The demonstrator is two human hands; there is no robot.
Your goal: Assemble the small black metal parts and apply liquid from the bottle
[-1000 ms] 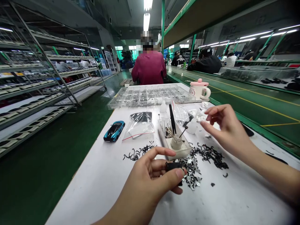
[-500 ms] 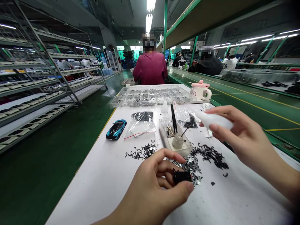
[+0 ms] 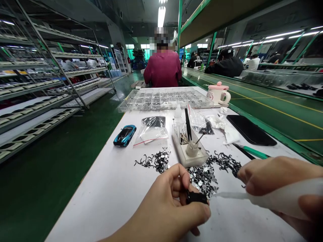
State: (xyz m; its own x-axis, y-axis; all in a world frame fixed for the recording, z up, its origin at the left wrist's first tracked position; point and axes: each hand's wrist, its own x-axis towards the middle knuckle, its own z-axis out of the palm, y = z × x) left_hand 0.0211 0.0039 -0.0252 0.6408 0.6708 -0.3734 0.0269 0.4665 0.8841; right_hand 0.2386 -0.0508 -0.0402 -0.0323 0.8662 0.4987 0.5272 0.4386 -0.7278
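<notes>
Between thumb and fingers, my left hand (image 3: 174,205) grips a small black part (image 3: 196,197) low over the white table. My right hand (image 3: 280,178) is closed around a white squeeze bottle (image 3: 280,200), whose thin nozzle points left and lies close to the black part; whether they touch I cannot tell. Just beyond my left hand is a heap of small metal pieces (image 3: 203,174). Black curved pieces (image 3: 225,161) lie to its right, and another pile (image 3: 161,161) of black and metal bits sits to its left.
A holder box (image 3: 188,159) with tweezers (image 3: 187,122) and a small glass jar (image 3: 192,149) stands mid-table. Around it are a blue toy car (image 3: 125,135), a plastic bag (image 3: 152,129), a black phone (image 3: 251,129), a green-handled tool (image 3: 253,150), a compartment tray (image 3: 161,107) and a lidded mug (image 3: 218,94).
My right hand has brought the bottle down and toward me, turning its nozzle toward the black part. The phone and green-handled tool have come into sight. My left hand keeps its grip.
</notes>
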